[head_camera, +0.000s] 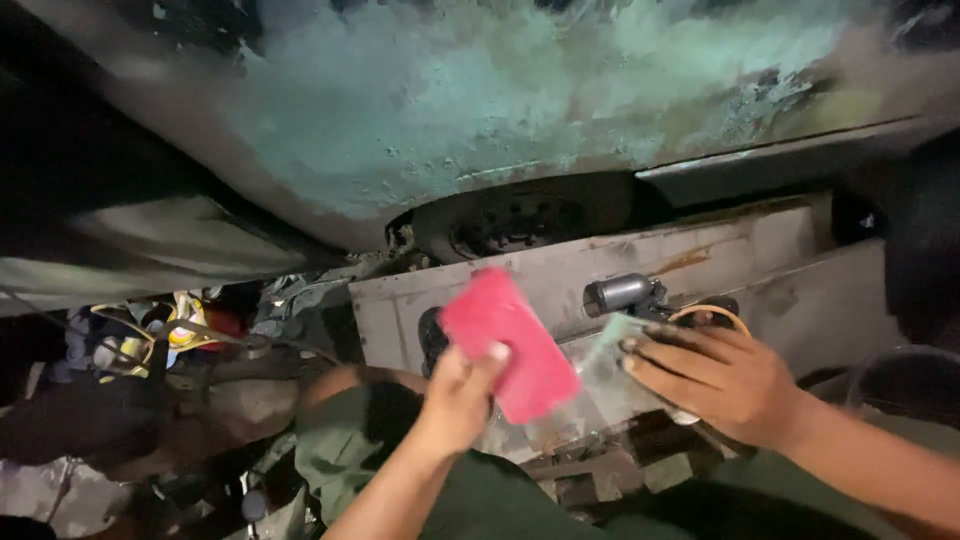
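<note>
My left hand (460, 395) holds a flat pink-red rectangular pad (510, 343) by its lower edge, thumb on its face, tilted up toward the right. My right hand (715, 378) grips a clear plastic bag or sleeve (608, 362) at its top corner, close to the pad's right side. Just above my right hand lies a small grey metal cylinder with a dark body (622, 293) and a loop of yellow wire (712, 314).
A worn grey metal beam (720, 250) runs across behind the hands. Above it are a dark tyre (520, 220) and a rusty teal-stained vehicle body (450, 100). Tangled wires and scrap (170, 330) lie at the left. My green-trousered knees (360, 440) are below.
</note>
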